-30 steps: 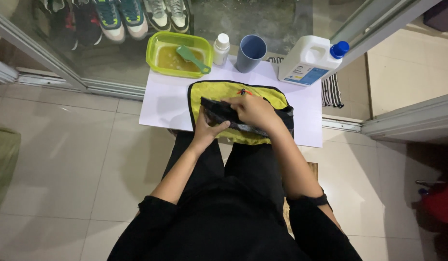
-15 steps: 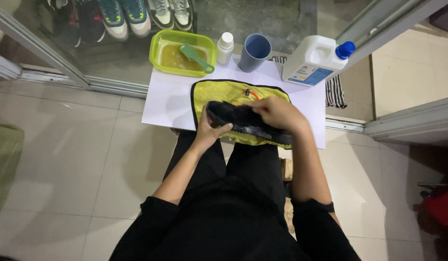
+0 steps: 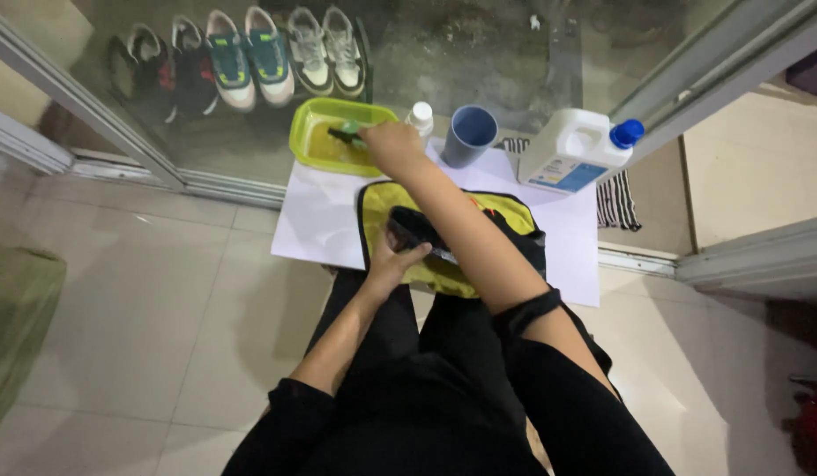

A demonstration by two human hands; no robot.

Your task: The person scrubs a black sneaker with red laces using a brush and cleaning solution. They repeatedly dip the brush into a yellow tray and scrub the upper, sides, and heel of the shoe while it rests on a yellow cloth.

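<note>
Two hands are busy, and they are far apart. Start with the big things. A white tabletop sits in front of the person's knees, next to a glass door. On it lies a yellow cloth with a black edge, spread flat. At the back of the tabletop stand a white jug with a blue cap, a grey-blue cup, a small white bottle and a green tub with yellowish water in it. Behind the glass, pairs of shoes sit in a row.

A black shoe lies on the yellow cloth, close to the person. Its long side runs from the left hand toward the right, slanting a bit toward the person. The right arm crosses over it and hides much of it.

The left hand is the near one. Its grip is curled around the left end of the black shoe, thumb on top, fingers under.

The right hand is stretched out far, over the edge of the green tub. A green brush lies in the tub, its handle pointing toward that hand. The grip looks closed on the handle, but the fingers are hidden under the hand, so I cannot tell for sure.

So the brush is away from the shoe, up and a little to the left of it.
</note>
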